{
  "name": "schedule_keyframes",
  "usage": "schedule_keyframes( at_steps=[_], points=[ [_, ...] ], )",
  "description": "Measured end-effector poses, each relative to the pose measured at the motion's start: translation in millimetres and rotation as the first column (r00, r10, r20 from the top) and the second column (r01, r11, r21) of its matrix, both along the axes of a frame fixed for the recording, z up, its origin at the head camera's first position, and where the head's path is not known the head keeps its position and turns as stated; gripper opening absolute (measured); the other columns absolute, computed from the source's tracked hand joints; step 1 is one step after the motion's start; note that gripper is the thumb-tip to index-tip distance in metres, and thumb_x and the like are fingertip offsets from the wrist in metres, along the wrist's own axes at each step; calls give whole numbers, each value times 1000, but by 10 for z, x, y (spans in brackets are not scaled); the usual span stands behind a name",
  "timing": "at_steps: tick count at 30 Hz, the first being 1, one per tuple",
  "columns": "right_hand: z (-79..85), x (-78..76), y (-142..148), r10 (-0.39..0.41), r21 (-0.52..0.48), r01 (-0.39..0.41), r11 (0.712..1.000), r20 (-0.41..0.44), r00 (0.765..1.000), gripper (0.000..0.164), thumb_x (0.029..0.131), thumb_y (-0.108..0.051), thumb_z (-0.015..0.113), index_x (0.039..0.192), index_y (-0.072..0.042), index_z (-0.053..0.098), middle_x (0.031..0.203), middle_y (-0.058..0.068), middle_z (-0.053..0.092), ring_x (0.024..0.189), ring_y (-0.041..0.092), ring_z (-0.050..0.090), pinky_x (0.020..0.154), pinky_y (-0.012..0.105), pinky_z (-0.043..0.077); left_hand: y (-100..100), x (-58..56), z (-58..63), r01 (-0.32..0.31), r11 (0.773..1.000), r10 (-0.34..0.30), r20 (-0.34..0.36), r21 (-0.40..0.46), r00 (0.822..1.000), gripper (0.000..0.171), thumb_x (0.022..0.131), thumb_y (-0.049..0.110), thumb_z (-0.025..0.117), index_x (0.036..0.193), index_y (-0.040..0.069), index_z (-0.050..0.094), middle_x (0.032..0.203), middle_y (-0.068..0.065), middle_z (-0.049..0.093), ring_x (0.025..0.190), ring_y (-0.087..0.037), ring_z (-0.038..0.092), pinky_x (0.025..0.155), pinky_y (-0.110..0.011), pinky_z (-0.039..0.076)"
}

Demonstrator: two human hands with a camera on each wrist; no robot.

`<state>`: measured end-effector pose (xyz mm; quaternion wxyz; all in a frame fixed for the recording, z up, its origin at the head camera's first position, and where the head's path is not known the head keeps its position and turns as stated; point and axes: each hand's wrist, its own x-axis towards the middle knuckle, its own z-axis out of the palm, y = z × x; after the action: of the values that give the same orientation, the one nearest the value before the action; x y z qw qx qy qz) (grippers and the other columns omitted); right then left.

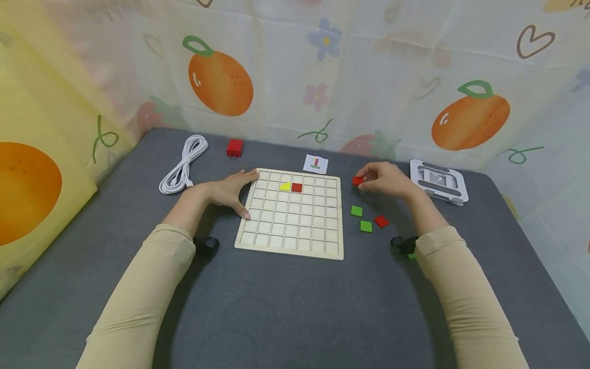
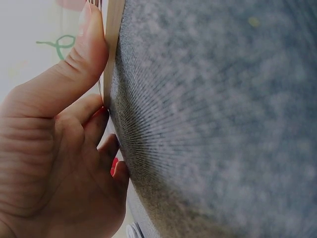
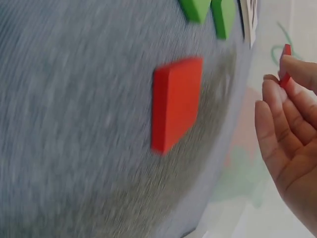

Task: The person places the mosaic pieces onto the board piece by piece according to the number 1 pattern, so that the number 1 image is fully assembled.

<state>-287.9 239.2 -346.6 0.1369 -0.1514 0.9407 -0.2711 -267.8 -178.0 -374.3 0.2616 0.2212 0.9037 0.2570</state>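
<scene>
Left hand [image 1: 228, 190]: spread wide, on the left edge of the wooden board [image 1: 291, 230]. Thumb's on the edge partway down, fingertips up at the far left corner. Left wrist view has the thumb against the board's rim, the other fingers down by the table [image 1: 286, 307].

Right hand [image 1: 386, 179]: narrow, thumb and fingertips pinching a small red square [image 1: 357, 181]. It's off the board's right side, near the far corner. Right wrist view shows that piece tilted in my fingertips; can't tell how far it is off the table.

Board lies flat in front of me, between my hands. Two pieces in it, neighbouring cells, second row from the far edge: yellow piece [image 1: 285, 186] on the left, red piece [image 1: 297, 187] on the right, middle column.

Loose on the table right of the board: near green square [image 1: 366, 226], far green square [image 1: 357, 210], and a spare red square [image 1: 381, 221] beside the near green one, turned at an angle. Another bit of green [image 1: 412, 256] pokes out by my right wrist band [image 1: 405, 245], mostly hidden.

Pattern card [image 1: 315, 164] sits just past the far edge, coloured cells on a grid. White cable [image 1: 183, 164] coiled back left, red plug [image 1: 234, 148] next along, folded stand [image 1: 439, 181] beyond my right hand. Fruit-print curtain [image 1: 286, 77] behind.
</scene>
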Motion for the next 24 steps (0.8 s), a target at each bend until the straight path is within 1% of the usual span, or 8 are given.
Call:
schedule_keyframes(
  at_steps=[6,14,21,24],
  points=[
    [13,35,-227,21,-65,-23,998,-32,999,32,89,-17,70,119,-6,66,111,14,69,98,25,64,80,31,50,-1,8,-2,-2,1000,2,0,-7,1000,121,71,30,88,160,8,8,170,-8,-3,156,-39,-10,123,-64,1],
    [29,63,-566,38,-104,-46,994,-76,996,32,86,-20,75,115,-9,69,105,11,68,92,23,64,76,30,49,-7,-2,-15,2,1000,-2,-4,-2,1000,122,70,30,89,160,7,8,170,-10,-2,156,-40,-10,122,-65,1],
    [25,65,-780,60,-140,-71,988,-81,995,31,85,-20,75,113,-11,70,105,9,69,93,22,65,82,32,51,3,4,6,10,1000,-10,-9,0,1000,122,70,30,89,160,7,8,169,-11,-2,155,-41,-10,122,-66,2],
    [14,74,-872,68,-149,-80,986,-80,994,29,84,-20,75,112,-11,71,102,8,70,92,21,64,82,32,51,6,-2,1,9,1000,-9,-12,1,1000,121,71,29,88,160,7,9,169,-11,-2,155,-41,-9,122,-66,2]
  ],
)
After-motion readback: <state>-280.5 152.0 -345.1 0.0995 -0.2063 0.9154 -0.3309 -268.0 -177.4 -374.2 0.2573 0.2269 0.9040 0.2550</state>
